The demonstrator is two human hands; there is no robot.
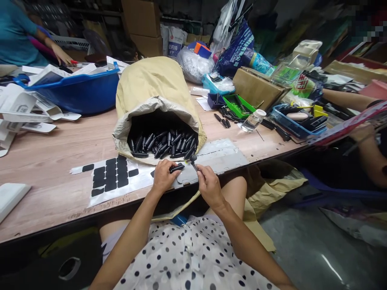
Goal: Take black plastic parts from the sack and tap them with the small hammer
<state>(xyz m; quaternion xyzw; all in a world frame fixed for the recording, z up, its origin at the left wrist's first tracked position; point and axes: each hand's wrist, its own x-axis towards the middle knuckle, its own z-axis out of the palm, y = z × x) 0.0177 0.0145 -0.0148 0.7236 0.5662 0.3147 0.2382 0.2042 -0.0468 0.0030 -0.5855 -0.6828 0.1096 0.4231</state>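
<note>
My left hand [165, 176] is closed on a small black tube-shaped part [177, 168], held near the table's front edge. Just to its right, my right hand [210, 184] pinches the handle of a small tool with a dark round head [191, 159]; its exact kind is unclear. The tool's head is close to the tip of the black part. Beyond both hands lies an open paper sack [154, 80] on its side, its mouth full of similar black parts [163, 143]. Left of my left hand, a white sheet [136, 187] carries rows of black rounded-square stickers [111, 173].
A grey board [223, 151] lies under my hands. At the left stands a blue basin [90, 90] with white boxes. Rightward are a green tray [238, 105], a glass jar [254, 121] and a blue basket [298, 121]. Other people's arms show at both sides.
</note>
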